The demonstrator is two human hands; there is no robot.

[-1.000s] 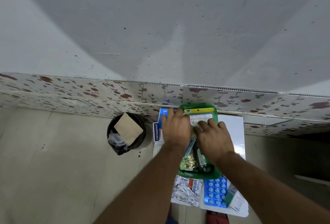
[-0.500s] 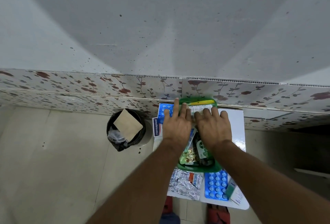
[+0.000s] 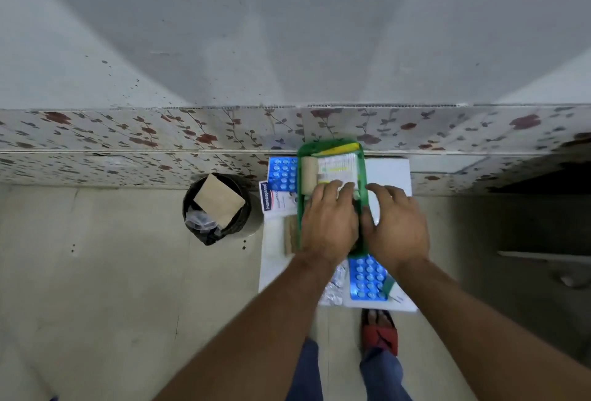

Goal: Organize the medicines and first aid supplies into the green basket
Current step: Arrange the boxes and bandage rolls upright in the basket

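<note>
Although the green basket [image 3: 331,148] already holds several items, the sort looks roughly half done, judging by what lies outside it on the white counter [image 3: 391,173].

Left to right:
- Black bin [image 3: 217,208] on the floor at 9 o'clock from the counter; not part of the task.
- Hansaplast box [image 3: 275,200] on the counter, just beside the basket's left wall. Still out.
- Blue blister strip [image 3: 282,173] at 10 o'clock of the basket, touching its left wall. Still out.
- A pale item and a brown one [image 3: 289,234] at 8 o'clock of the basket; blurred, identity not resolved.
- Basket interior: beige roll [image 3: 308,176] at the far left, a white printed pack [image 3: 337,167] beside it, a yellow strip [image 3: 342,149] along the far rim at 12 o'clock.
- Left hand [image 3: 329,228] lies palm-down inside the basket, fingers spread flat on the contents; grip loose, nothing pinched that I can see.
- Silver foil strips [image 3: 334,288] at 6 o'clock of the basket. Still out.
- Second blue blister strip [image 3: 367,279] at 5 o'clock, its far end under the basket edge. Still out.
- Right hand [image 3: 396,228] sits over the basket's right wall, thumb toward the inside, fingers outside; cannot tell whether it clasps the wall or merely rests there.
- Green-and-white carton [image 3: 394,288] at 5 o'clock, near the counter edge. Still out.

Judgement: at least five items remain to load.
</note>
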